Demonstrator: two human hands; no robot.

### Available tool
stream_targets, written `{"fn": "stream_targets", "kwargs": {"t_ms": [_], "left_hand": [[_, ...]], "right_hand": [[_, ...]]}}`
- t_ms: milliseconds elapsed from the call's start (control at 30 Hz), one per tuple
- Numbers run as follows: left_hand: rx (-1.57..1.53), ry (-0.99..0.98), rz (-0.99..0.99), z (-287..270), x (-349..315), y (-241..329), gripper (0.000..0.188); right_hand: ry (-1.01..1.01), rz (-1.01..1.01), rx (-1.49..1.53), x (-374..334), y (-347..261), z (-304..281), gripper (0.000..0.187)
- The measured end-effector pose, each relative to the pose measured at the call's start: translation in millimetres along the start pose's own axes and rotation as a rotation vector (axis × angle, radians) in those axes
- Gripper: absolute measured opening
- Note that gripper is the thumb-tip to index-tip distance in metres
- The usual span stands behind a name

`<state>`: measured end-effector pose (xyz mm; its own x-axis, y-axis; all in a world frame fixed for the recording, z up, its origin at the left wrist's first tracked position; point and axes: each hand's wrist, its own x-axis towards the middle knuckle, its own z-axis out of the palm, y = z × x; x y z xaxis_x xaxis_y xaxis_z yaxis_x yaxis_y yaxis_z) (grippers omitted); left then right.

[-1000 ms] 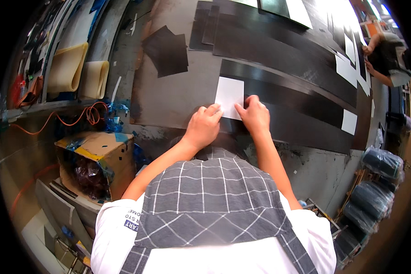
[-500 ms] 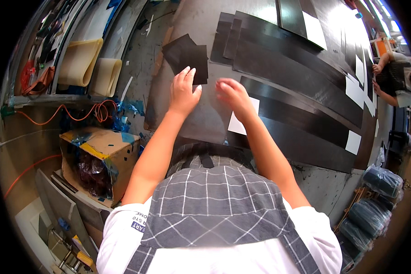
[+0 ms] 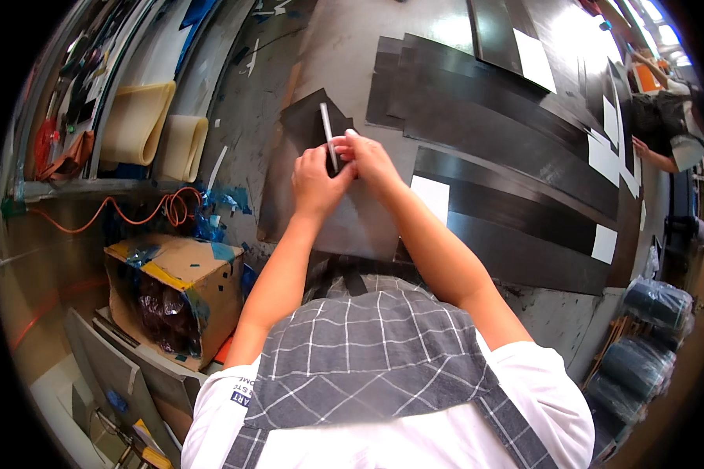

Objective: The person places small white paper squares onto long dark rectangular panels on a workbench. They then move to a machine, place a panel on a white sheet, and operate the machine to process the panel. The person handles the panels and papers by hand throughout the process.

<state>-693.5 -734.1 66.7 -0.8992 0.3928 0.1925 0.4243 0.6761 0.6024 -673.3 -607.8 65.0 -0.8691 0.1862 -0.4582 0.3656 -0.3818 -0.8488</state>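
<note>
The person wears a white short-sleeved T-shirt with a small patch of dark printed lettering on the left sleeve. Over it lies a grey apron with a thin white windowpane check, its wide straps running over both shoulders and a dark strap at the neck. Both forearms are bare from the sleeve ends down, and the left hand and right hand wear no gloves.

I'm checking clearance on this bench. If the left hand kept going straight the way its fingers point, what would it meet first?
Probably the small dark sheet that the left hand and right hand hold up; past it lies the grey table. Depth is unclear.
</note>
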Motion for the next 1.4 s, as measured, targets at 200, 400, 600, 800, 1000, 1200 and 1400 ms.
{"fn": "stream_targets", "kwargs": {"t_ms": [200, 400, 600, 800, 1000, 1200, 1400], "left_hand": [[-0.828, 0.164, -0.304, -8, 11, 26, 0.017], [-1.194, -0.395, -0.528, 24, 44, 69, 0.020], [-1.087, -0.482, -0.807, 67, 70, 81, 0.031], [-1.066, -0.547, -0.886, 82, 94, 92, 0.030], [-1.315, -0.759, -0.742, 112, 169, 75, 0.054], [-1.088, -0.793, -0.694, 120, 183, 85, 0.062], [-1.060, -0.756, -0.645, 126, 180, 79, 0.063]], "right_hand": [[0.298, -0.493, -0.302, -19, 5, -6, 0.044], [0.134, -0.081, -0.017, -38, -41, -115, 0.015], [0.394, -0.032, -0.137, 1, -58, -212, 0.016], [0.319, -0.046, -0.107, 10, -49, -229, 0.015], [0.301, 0.008, -0.343, 16, -63, -226, 0.015], [0.308, -0.119, -0.398, 41, -71, -213, 0.019], [0.300, -0.147, -0.328, 48, -61, -213, 0.019]]}}
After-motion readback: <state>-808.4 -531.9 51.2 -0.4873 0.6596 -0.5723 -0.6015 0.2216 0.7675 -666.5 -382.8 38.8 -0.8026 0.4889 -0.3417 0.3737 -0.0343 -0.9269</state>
